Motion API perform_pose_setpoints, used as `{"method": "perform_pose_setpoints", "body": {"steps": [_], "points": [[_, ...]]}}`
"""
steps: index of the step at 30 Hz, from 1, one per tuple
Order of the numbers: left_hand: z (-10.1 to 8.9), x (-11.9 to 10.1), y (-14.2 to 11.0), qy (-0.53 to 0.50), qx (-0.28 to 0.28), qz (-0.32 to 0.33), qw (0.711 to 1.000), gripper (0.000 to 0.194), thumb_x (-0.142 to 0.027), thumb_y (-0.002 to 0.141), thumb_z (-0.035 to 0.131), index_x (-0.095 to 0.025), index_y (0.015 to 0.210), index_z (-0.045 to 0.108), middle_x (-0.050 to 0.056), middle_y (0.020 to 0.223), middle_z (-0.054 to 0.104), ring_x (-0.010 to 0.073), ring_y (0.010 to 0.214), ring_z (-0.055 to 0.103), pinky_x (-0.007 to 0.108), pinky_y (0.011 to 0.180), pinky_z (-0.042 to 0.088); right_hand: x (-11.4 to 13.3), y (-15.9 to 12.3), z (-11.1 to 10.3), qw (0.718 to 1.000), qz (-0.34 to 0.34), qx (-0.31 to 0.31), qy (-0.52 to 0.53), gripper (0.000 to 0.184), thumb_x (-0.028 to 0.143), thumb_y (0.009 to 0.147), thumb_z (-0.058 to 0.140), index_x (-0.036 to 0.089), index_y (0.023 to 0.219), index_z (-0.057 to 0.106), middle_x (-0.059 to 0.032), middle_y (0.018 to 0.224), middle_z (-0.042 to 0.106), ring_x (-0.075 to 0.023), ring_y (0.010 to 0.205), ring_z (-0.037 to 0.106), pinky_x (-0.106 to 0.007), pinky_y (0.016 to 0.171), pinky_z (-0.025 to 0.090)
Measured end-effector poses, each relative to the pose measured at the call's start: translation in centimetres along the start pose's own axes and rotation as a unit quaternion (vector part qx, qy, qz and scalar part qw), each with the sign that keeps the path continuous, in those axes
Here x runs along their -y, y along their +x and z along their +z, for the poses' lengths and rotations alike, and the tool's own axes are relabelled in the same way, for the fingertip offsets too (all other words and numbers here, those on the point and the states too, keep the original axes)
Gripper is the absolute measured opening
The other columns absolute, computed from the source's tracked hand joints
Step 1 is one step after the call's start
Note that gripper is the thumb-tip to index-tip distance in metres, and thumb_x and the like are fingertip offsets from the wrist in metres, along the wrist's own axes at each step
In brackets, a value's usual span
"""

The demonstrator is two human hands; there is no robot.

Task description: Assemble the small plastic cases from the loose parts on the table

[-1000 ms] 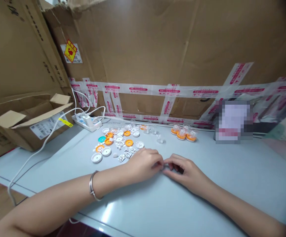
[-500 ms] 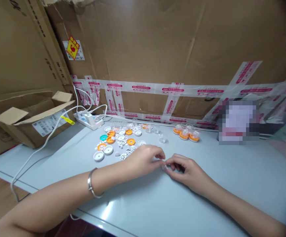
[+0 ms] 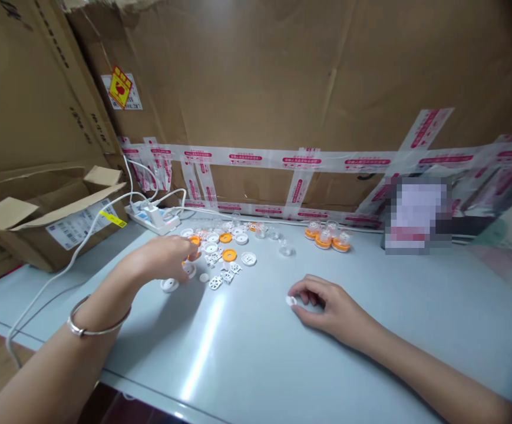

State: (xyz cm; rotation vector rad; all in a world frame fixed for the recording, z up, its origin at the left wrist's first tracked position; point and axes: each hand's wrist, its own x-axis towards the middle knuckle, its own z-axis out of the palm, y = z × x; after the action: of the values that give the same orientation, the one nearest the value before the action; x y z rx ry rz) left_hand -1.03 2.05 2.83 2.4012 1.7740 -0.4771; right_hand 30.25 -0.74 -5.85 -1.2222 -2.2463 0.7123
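My left hand (image 3: 161, 260) reaches over the left side of the loose plastic parts, its thumb and fingers apart beside an orange ring (image 3: 194, 240) and a white round cap (image 3: 188, 270). Whether the fingertips touch any of them I cannot tell. My right hand (image 3: 321, 300) rests on the table and pinches a small white round plastic piece (image 3: 291, 301) between thumb and forefinger. Between the hands lie white spoked plastic parts (image 3: 215, 282), another orange ring (image 3: 229, 255) and a white ring-shaped cap (image 3: 248, 259).
Several orange-based clear domes (image 3: 323, 238) stand in a group at the back. Loose clear domes (image 3: 286, 248) lie left of them. A power strip (image 3: 154, 219) with white cables and an open cardboard box (image 3: 52, 218) are at the left. A blurred-out upright object (image 3: 417, 215) stands back right.
My left hand has left the right hand and moved left to the loose parts. My right hand stays almost in place, and the small white piece now shows clearly in it.
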Motion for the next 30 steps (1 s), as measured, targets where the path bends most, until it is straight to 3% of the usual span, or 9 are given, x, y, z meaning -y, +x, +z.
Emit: {"method": "perform_pose_setpoints", "body": {"steps": [5,10,14,19,24,30], "points": [[0.3,-0.1,0.5,-0.020,0.020,-0.006,1.000,0.027,-0.021,0.059,0.056,-0.017,0.086,0.058,0.007,0.083,0.061,0.0195,0.070,0.054,0.025,0.055,0.032,-0.1,-0.1,-0.1,1.000,0.002,-0.001,0.000,0.012,0.022,0.075,0.055,0.018,0.083,0.062,-0.0001,0.071,0.051,-0.0131,0.063,0.051,-0.024,0.059,0.042],[0.7,0.7,0.8,-0.045,0.019,0.017,0.999,0.027,-0.020,0.060,0.055,-0.015,0.087,0.058,0.009,0.090,0.059,0.0213,0.077,0.054,0.027,0.061,0.036,0.0,0.0,-0.3,1.000,0.003,0.005,0.010,0.010,0.023,0.076,0.057,0.018,0.082,0.062,0.0000,0.071,0.051,-0.0129,0.064,0.051,-0.024,0.059,0.042],[0.2,0.6,0.3,-0.054,-0.047,0.051,0.996,0.024,-0.021,0.065,0.052,-0.017,0.089,0.055,0.008,0.094,0.056,0.0212,0.082,0.054,0.028,0.066,0.039,0.0,0.1,-0.3,1.000,0.004,0.009,0.018,0.010,0.024,0.077,0.056,0.018,0.081,0.063,-0.0004,0.071,0.052,-0.0127,0.065,0.051,-0.024,0.059,0.041],[-0.2,-2.1,-0.2,-0.113,-0.137,0.145,0.973,0.019,-0.023,0.074,0.051,-0.021,0.092,0.050,0.002,0.091,0.057,0.0173,0.078,0.053,0.027,0.067,0.040,0.1,0.2,-0.2,1.000,-0.011,0.023,0.012,0.012,0.024,0.078,0.057,0.019,0.084,0.066,-0.0008,0.073,0.053,-0.0128,0.067,0.052,-0.023,0.060,0.040],[1.2,-5.7,0.1,-0.128,-0.225,0.256,0.931,0.025,-0.015,0.076,0.053,-0.022,0.101,0.052,0.003,0.100,0.056,0.0180,0.091,0.052,0.028,0.075,0.040,0.0,0.1,-0.1,1.000,-0.020,0.022,0.006,0.012,0.024,0.078,0.058,0.019,0.086,0.067,-0.0006,0.072,0.052,-0.0131,0.067,0.052,-0.024,0.061,0.040],[2.6,-7.9,0.5,-0.194,-0.255,0.315,0.893,0.034,-0.012,0.077,0.056,-0.020,0.110,0.051,0.004,0.104,0.056,0.0171,0.098,0.052,0.028,0.082,0.041,-0.2,0.1,-0.1,1.000,-0.019,0.024,0.003,0.015,0.027,0.077,0.061,0.019,0.089,0.066,0.0007,0.071,0.050,-0.0126,0.065,0.050,-0.024,0.061,0.040]]}}
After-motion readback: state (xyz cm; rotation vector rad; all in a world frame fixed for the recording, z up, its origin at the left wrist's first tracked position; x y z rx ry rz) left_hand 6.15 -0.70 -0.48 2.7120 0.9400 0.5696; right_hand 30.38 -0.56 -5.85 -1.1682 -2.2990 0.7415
